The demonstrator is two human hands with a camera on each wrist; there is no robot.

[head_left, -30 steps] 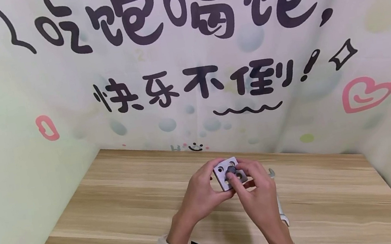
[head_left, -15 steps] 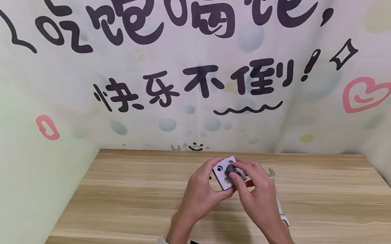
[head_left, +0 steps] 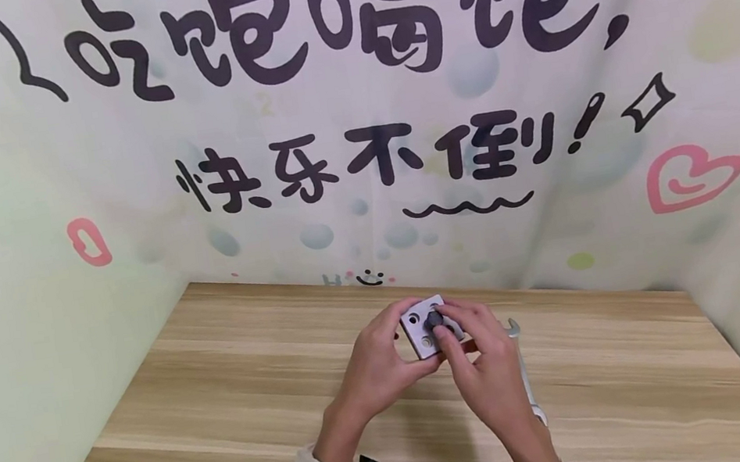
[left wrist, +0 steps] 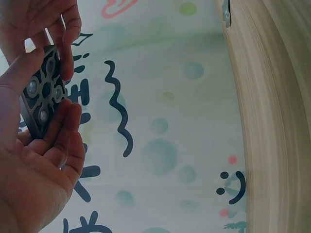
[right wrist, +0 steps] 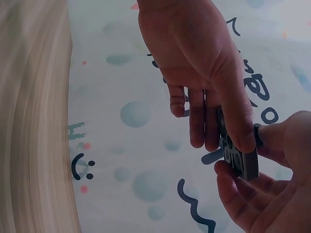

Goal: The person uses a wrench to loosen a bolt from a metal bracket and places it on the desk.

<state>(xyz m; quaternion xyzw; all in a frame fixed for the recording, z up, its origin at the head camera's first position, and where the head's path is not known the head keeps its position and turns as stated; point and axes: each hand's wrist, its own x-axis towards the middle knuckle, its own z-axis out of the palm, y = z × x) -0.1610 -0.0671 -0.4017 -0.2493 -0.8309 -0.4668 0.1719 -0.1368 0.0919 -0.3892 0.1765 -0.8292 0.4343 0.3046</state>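
Above the wooden table (head_left: 225, 409) my left hand (head_left: 397, 347) grips a square grey metal block (head_left: 418, 332) with round holes in its face. My right hand (head_left: 450, 328) pinches a dark round part (head_left: 435, 320) seated in the middle of that face. The left wrist view shows the block's dark underside (left wrist: 44, 92) cradled between my left thumb and fingers (left wrist: 68, 131), with right fingers (left wrist: 68, 43) touching its top edge. In the right wrist view the block (right wrist: 239, 158) is edge-on between my right hand (right wrist: 209, 82) and my left hand (right wrist: 262, 199).
A silver open-ended wrench (head_left: 531, 391) lies on the table just right of my hands. Printed backdrop walls (head_left: 358, 146) close in the table at the back and on both sides. Bare wood stretches to the left and front.
My right fingers have shifted slightly over the dark round part, covering more of the block's face. The block has edged a little left. The wrench has not moved.
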